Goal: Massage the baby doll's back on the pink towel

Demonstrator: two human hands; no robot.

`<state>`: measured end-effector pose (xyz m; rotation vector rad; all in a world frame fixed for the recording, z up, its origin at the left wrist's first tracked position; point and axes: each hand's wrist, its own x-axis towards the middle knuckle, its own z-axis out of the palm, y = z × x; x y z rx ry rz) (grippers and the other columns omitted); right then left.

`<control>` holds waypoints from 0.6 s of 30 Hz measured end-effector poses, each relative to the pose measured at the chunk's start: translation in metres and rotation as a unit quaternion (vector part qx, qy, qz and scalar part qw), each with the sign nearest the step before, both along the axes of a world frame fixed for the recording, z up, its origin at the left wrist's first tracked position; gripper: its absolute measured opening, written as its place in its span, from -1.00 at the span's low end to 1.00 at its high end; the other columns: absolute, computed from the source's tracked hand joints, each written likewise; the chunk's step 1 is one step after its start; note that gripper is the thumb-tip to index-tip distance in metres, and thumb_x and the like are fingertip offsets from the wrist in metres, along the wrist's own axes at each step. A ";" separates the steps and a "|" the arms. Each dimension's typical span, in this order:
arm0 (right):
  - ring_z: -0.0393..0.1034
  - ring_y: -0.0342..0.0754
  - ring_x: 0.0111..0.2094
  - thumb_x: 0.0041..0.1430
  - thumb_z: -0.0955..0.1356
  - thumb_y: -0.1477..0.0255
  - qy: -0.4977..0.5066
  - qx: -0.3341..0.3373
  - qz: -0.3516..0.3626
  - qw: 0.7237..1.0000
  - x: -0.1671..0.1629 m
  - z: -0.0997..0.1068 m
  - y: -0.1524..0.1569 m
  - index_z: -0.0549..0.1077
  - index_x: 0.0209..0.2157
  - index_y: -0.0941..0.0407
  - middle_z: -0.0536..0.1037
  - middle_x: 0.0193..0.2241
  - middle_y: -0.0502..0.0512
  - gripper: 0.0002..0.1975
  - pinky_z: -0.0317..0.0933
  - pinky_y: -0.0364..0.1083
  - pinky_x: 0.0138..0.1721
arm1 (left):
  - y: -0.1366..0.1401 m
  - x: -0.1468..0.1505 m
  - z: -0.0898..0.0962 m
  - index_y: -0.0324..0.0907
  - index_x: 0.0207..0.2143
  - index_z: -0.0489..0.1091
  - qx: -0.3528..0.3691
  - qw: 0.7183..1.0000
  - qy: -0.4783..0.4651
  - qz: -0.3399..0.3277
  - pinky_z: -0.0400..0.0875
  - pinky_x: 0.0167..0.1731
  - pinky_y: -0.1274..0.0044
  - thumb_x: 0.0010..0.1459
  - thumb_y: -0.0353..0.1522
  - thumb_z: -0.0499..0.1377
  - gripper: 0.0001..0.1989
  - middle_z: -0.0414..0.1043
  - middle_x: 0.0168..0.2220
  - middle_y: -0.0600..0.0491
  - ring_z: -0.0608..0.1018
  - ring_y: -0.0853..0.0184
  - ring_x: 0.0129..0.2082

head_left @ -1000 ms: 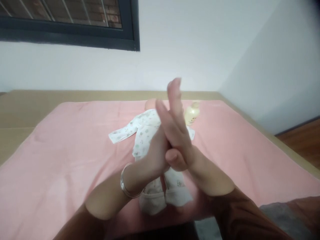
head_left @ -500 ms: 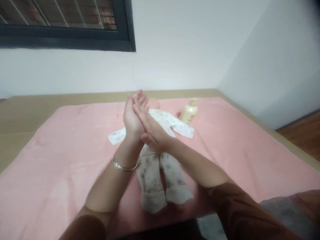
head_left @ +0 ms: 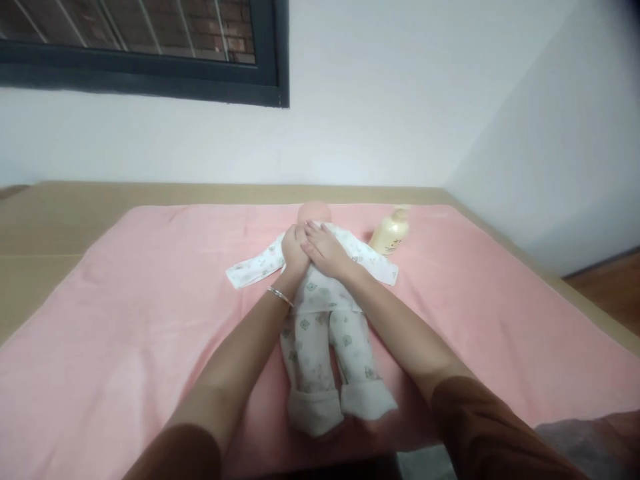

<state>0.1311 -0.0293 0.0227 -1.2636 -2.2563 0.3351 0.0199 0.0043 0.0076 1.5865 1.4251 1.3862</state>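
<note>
A baby doll in a white patterned top and trousers [head_left: 316, 350] lies on a pink blanket [head_left: 165, 300], its bald head [head_left: 314, 212] toward the wall. My left hand [head_left: 295, 253] rests on the upper chest of the doll, its fingers partly hidden and seemingly flat. Beside it, my right hand [head_left: 327, 252] lies flat on the chest with fingers apart, its thumb side touching the left hand. Neither hand visibly grips anything. A silver bracelet [head_left: 280, 296] circles my left wrist.
A pale yellow pump bottle [head_left: 391, 233] stands on the blanket right of the doll's shoulder. Behind the bed's tan edge [head_left: 240, 193] rises a white wall [head_left: 370, 120] with a dark-framed window [head_left: 150, 73] at upper left. Grey fabric [head_left: 585, 443] shows at lower right.
My hands, palms pressed together above the doll, have come apart somewhat and moved down and forward onto its chest. The doll's head and both sleeves now show more fully.
</note>
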 end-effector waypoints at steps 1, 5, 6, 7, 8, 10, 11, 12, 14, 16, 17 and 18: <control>-0.10 0.12 0.47 0.44 -0.08 0.04 0.002 -0.003 -0.009 1.000 0.002 -0.001 0.003 0.31 0.30 0.18 0.17 0.39 0.25 -0.26 -0.29 0.26 0.46 | -0.001 0.001 -0.003 -0.11 -0.45 0.31 0.005 1.000 0.008 -0.002 0.36 0.07 0.36 0.37 -0.30 -0.09 -0.67 0.53 -0.30 -0.02 0.53 0.25 -0.19; -0.12 0.11 0.47 0.46 -0.03 0.16 0.013 -0.034 -0.070 0.997 0.016 -0.004 0.013 0.34 0.29 0.09 0.15 0.40 0.16 -0.38 -0.28 0.28 0.45 | -0.004 0.005 -0.004 -0.13 -0.37 0.38 0.014 0.995 0.101 -0.005 0.32 0.12 0.28 0.37 -0.32 -0.13 -0.65 0.56 -0.22 -0.11 0.55 0.15 -0.10; -0.15 0.12 0.48 0.46 -0.01 0.18 0.012 -0.045 -0.082 0.995 0.019 -0.004 0.015 0.34 0.28 0.06 0.12 0.41 0.14 -0.42 -0.28 0.30 0.44 | -0.005 0.005 -0.004 -0.14 -0.34 0.40 0.022 0.992 0.121 -0.003 0.31 0.15 0.26 0.37 -0.33 -0.13 -0.64 0.57 -0.18 -0.13 0.54 0.13 -0.06; -0.18 0.14 0.48 0.46 0.02 0.21 0.009 -0.054 -0.090 0.994 0.021 -0.003 0.016 0.35 0.28 0.04 0.09 0.42 0.11 -0.45 -0.27 0.32 0.44 | -0.006 0.005 -0.004 -0.15 -0.31 0.43 0.032 0.990 0.134 -0.002 0.29 0.17 0.25 0.37 -0.33 -0.14 -0.64 0.57 -0.15 -0.14 0.54 0.12 -0.03; -0.21 0.15 0.49 0.45 0.05 0.23 0.001 -0.059 -0.094 0.994 0.022 -0.003 0.017 0.36 0.27 0.02 0.06 0.43 0.08 -0.47 -0.27 0.34 0.43 | -0.007 0.004 -0.005 -0.16 -0.26 0.45 0.043 0.989 0.142 -0.004 0.26 0.20 0.24 0.37 -0.33 -0.14 -0.63 0.57 -0.11 -0.15 0.54 0.11 0.00; -0.24 0.19 0.49 0.44 0.08 0.27 -0.021 -0.063 -0.104 0.992 0.021 -0.001 0.017 0.36 0.26 -0.02 0.02 0.45 0.05 -0.50 -0.26 0.37 0.42 | -0.008 0.000 -0.010 -0.18 -0.13 0.47 0.061 0.987 0.148 -0.018 0.18 0.29 0.23 0.36 -0.34 -0.11 -0.64 0.55 0.01 -0.16 0.50 0.12 0.11; -0.24 0.23 0.49 0.43 0.08 0.28 -0.036 -0.064 -0.116 0.990 0.019 0.000 0.016 0.34 0.28 -0.02 0.00 0.45 0.05 -0.50 -0.25 0.38 0.42 | -0.008 -0.002 -0.014 -0.19 -0.06 0.47 0.064 0.986 0.149 -0.027 0.13 0.34 0.23 0.35 -0.35 -0.09 -0.64 0.52 0.08 -0.15 0.46 0.12 0.19; -0.23 0.26 0.48 0.43 0.09 0.28 -0.053 -0.066 -0.132 0.988 0.017 0.002 0.014 0.31 0.30 0.00 -0.02 0.46 0.08 -0.49 -0.24 0.38 0.41 | -0.008 -0.005 -0.017 -0.21 0.00 0.46 0.063 0.986 0.150 -0.036 0.07 0.38 0.23 0.33 -0.37 -0.08 -0.63 0.48 0.15 -0.15 0.41 0.12 0.26; -0.18 0.34 0.46 0.43 0.09 0.26 -0.088 -0.075 -0.172 0.978 0.009 0.004 0.006 0.20 0.37 0.07 -0.04 0.46 0.18 -0.45 -0.20 0.39 0.40 | -0.006 -0.009 -0.023 -0.24 0.07 0.45 0.051 0.987 0.148 -0.045 -0.02 0.42 0.22 0.31 -0.39 -0.06 -0.60 0.41 0.23 -0.15 0.30 0.12 0.35; -0.17 0.40 0.45 0.42 0.11 0.27 -0.119 -0.081 -0.190 0.971 -0.001 0.006 -0.006 0.12 0.40 0.13 -0.07 0.46 0.28 -0.41 -0.19 0.40 0.39 | -0.004 -0.012 -0.025 -0.28 0.10 0.44 0.042 0.987 0.145 -0.050 -0.06 0.44 0.22 0.30 -0.40 -0.07 -0.57 0.39 0.25 -0.16 0.26 0.12 0.38; -0.18 0.43 0.45 0.41 0.12 0.28 -0.134 -0.083 -0.195 0.968 -0.006 0.007 -0.014 0.08 0.42 0.16 -0.07 0.45 0.34 -0.39 -0.18 0.40 0.38 | -0.004 -0.013 -0.026 -0.31 0.10 0.45 0.038 0.988 0.143 -0.051 -0.05 0.44 0.22 0.31 -0.40 -0.08 -0.56 0.39 0.24 -0.17 0.27 0.11 0.37; -0.19 0.47 0.44 0.41 0.13 0.29 -0.149 -0.084 -0.196 0.966 -0.012 0.007 -0.021 0.05 0.43 0.19 -0.08 0.45 0.39 -0.37 -0.18 0.40 0.38 | -0.003 -0.014 -0.025 -0.33 0.08 0.46 0.033 0.988 0.140 -0.050 -0.04 0.43 0.22 0.31 -0.40 -0.09 -0.55 0.41 0.22 -0.19 0.30 0.10 0.36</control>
